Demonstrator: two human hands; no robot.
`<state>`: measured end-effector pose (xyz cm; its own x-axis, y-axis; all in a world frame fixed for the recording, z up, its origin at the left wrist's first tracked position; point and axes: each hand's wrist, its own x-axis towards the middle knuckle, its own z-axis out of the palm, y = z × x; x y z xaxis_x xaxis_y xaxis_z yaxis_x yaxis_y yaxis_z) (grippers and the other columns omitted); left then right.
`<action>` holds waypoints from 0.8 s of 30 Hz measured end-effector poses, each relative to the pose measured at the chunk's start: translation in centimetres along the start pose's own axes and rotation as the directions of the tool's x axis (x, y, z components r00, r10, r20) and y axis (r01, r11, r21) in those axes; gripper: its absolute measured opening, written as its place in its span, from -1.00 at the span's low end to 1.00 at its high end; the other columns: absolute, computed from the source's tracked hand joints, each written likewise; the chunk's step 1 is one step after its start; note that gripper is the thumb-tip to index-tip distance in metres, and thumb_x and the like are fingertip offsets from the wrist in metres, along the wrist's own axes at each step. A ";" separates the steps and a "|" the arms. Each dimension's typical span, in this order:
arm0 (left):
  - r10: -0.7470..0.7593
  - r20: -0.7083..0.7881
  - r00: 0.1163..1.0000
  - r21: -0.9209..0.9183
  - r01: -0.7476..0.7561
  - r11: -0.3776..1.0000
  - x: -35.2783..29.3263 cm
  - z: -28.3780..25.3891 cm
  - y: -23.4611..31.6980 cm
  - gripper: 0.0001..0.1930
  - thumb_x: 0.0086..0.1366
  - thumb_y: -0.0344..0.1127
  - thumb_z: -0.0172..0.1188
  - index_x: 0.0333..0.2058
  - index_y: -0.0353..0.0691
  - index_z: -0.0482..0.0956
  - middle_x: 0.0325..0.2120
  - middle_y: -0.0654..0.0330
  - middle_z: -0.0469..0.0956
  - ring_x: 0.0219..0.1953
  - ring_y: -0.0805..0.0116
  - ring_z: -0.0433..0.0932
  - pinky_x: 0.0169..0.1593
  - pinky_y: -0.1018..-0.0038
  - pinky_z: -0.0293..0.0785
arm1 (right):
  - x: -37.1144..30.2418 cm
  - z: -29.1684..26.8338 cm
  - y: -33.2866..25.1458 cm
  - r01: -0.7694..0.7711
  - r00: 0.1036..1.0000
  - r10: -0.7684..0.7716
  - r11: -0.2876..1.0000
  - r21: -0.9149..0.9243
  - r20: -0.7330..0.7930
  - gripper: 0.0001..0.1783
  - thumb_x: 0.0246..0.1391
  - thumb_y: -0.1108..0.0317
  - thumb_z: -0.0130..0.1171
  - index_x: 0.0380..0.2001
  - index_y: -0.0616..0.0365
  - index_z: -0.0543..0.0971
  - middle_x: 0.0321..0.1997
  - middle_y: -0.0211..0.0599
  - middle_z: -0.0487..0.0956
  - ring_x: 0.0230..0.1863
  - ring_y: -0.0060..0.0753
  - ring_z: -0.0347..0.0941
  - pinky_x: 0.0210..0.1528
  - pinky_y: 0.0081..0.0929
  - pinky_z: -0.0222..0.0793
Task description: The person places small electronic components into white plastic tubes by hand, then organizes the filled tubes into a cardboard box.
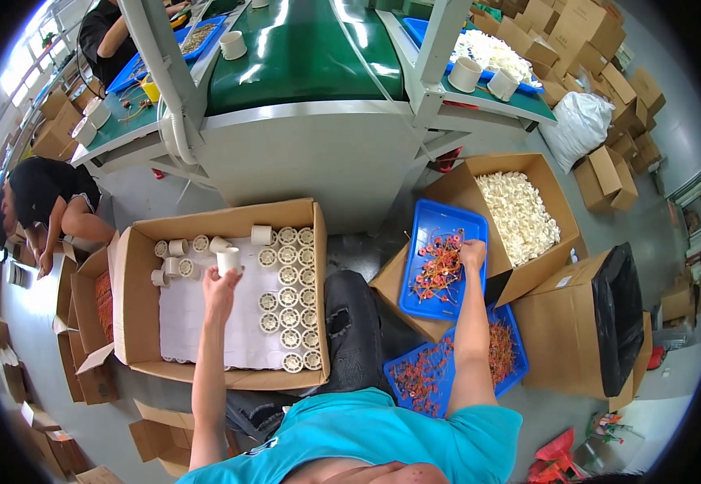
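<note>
My left hand [220, 290] is closed on a white plastic cylinder [228, 258], held upright over a large open cardboard box [318, 282]. In that box, rows of white round plastic parts with spoked ends [288, 276] line the right side, and several more cylinders [171, 266] lie loosely at the far left. My right hand [472, 255] reaches to the right edge of a blue tray [415, 297]. Its fingers are pinched beside a pile of small red parts with thin wires [437, 270]. Whatever they hold is too small to tell.
A second blue tray [395, 359] with red wired pieces sits nearer me. Right of it stand a carton of small cream pieces [518, 218] and a box with a black liner [617, 315]. Ahead is a green conveyor [302, 60]. A person [52, 194] crouches at far left.
</note>
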<state>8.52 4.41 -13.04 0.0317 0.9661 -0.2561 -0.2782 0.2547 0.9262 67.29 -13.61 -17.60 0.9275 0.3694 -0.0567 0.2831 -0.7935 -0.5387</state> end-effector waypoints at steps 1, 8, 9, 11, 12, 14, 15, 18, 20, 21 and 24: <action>-0.016 0.074 0.997 -0.085 0.022 0.996 -2.4 1.4 1.1 -0.45 0.11 -0.54 0.25 0.07 -0.37 0.24 -0.19 0.09 0.48 -0.17 0.23 0.55 0.05 0.23 0.53 | -0.7 -0.2 -0.5 -0.031 0.999 0.031 1.000 0.005 -0.031 -0.67 -0.11 0.22 0.40 -0.22 0.08 0.72 -0.27 0.05 0.67 -0.17 0.10 0.61 -0.09 -0.14 0.49; -0.146 0.451 0.881 -0.287 0.298 0.910 -11.4 4.8 0.6 -0.42 -0.04 -0.55 0.29 0.03 -0.32 0.38 -0.16 0.10 0.51 -0.14 0.19 0.58 0.03 0.29 0.56 | -3.6 -4.1 -1.4 0.142 0.908 -0.030 0.960 0.240 -0.418 -0.77 0.01 0.41 0.30 -0.25 0.28 0.68 -0.24 0.00 0.65 -0.24 -0.02 0.60 -0.12 -0.23 0.47; -0.154 0.473 0.867 -0.286 0.317 0.904 -12.4 5.6 0.8 -0.42 -0.05 -0.53 0.32 0.02 -0.30 0.40 -0.17 0.10 0.51 -0.17 0.21 0.59 -0.09 0.35 0.57 | -4.5 -5.6 -1.9 0.238 0.860 -0.059 0.925 0.296 -0.507 -0.78 0.03 0.43 0.28 -0.23 0.29 0.67 -0.27 -0.03 0.65 -0.29 -0.12 0.60 -0.14 -0.31 0.48; -0.174 0.500 0.849 -0.225 0.321 0.920 -13.7 7.0 0.6 -0.43 -0.06 -0.46 0.40 -0.01 -0.26 0.41 -0.22 0.12 0.52 -0.21 0.26 0.58 -0.12 0.40 0.55 | -6.8 -8.5 -3.3 0.253 0.891 0.087 0.719 0.647 -0.445 -0.79 0.11 0.51 0.22 -0.17 0.35 0.63 -0.35 -0.17 0.63 -0.37 -0.45 0.54 -0.24 -0.54 0.49; -0.179 0.518 0.836 -0.171 0.306 0.936 -14.2 7.5 0.6 -0.43 -0.06 -0.44 0.42 -0.02 -0.26 0.42 -0.24 0.12 0.53 -0.22 0.28 0.58 -0.13 0.41 0.54 | -8.5 -9.4 -4.5 0.254 0.893 0.081 0.723 0.643 -0.444 -0.79 0.11 0.51 0.22 -0.17 0.35 0.63 -0.35 -0.17 0.63 -0.37 -0.45 0.54 -0.24 -0.54 0.49; -0.166 0.551 0.818 -0.040 0.225 0.974 -14.8 7.7 0.6 -0.54 -0.05 -0.41 0.46 -0.15 -0.26 0.48 -0.27 0.18 0.58 -0.26 0.35 0.58 -0.16 0.43 0.52 | -13.3 -10.1 -7.8 0.313 0.945 -0.242 0.461 0.830 -0.222 -0.81 0.15 0.54 0.18 -0.16 0.37 0.60 -0.32 -0.21 0.63 -0.34 -0.50 0.56 -0.28 -0.57 0.50; -0.111 0.605 0.788 0.039 0.109 0.993 -14.9 8.2 1.3 -0.54 -0.07 -0.38 0.48 -0.17 -0.25 0.50 -0.21 0.15 0.56 -0.19 0.32 0.57 -0.10 0.40 0.50 | -16.2 -10.5 -9.6 0.268 0.941 -0.313 0.460 0.847 -0.128 -0.82 0.15 0.55 0.17 -0.17 0.37 0.60 -0.32 -0.21 0.62 -0.35 -0.50 0.55 -0.29 -0.56 0.50; 0.143 0.760 0.634 0.100 -0.332 0.938 -15.0 11.4 5.2 -0.55 -0.13 -0.29 0.52 -0.24 -0.20 0.55 0.11 -0.03 0.40 0.13 0.12 0.42 0.16 0.22 0.34 | -22.9 -9.6 -12.4 0.074 0.827 -0.538 0.397 0.915 0.166 -0.80 0.15 0.59 0.13 -0.14 0.40 0.59 -0.25 -0.14 0.63 -0.32 -0.38 0.60 -0.28 -0.48 0.57; 0.180 0.812 0.555 0.082 -0.414 0.906 -15.0 12.3 6.8 -0.57 -0.12 -0.27 0.51 -0.25 -0.18 0.56 0.29 -0.09 0.18 0.31 0.04 0.22 0.26 0.16 0.22 | -26.7 -9.2 -14.4 -0.047 0.744 -0.616 0.339 0.939 0.260 -0.78 0.16 0.60 0.13 -0.11 0.41 0.58 -0.19 -0.09 0.62 -0.25 -0.30 0.61 -0.21 -0.44 0.59; 0.154 0.864 0.479 0.094 -0.454 0.886 -14.7 12.2 7.1 -0.54 -0.09 -0.26 0.51 -0.21 -0.18 0.53 0.33 -0.08 0.10 0.32 -0.01 0.21 0.24 0.16 0.25 | -27.9 -9.2 -15.3 -0.153 0.656 -0.686 0.288 0.946 0.314 -0.75 0.17 0.62 0.12 -0.08 0.42 0.58 -0.12 -0.05 0.61 -0.18 -0.23 0.63 -0.15 -0.40 0.62; 0.099 0.844 0.528 0.124 -0.372 0.920 -15.2 11.3 7.7 -0.52 -0.09 -0.27 0.52 -0.19 -0.24 0.52 0.17 -0.04 0.36 0.17 0.16 0.41 0.16 0.24 0.37 | -29.9 -9.2 -17.0 -0.337 0.526 -0.710 0.332 0.881 0.468 -0.75 0.18 0.62 0.11 -0.06 0.43 0.57 -0.01 0.03 0.57 -0.10 -0.13 0.62 -0.05 -0.32 0.62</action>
<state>16.73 -7.87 1.12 0.7989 0.5705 0.1903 -0.1485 -0.1195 0.9817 36.97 -15.63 0.96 0.1729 0.9841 -0.0412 -0.4338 0.0386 -0.9002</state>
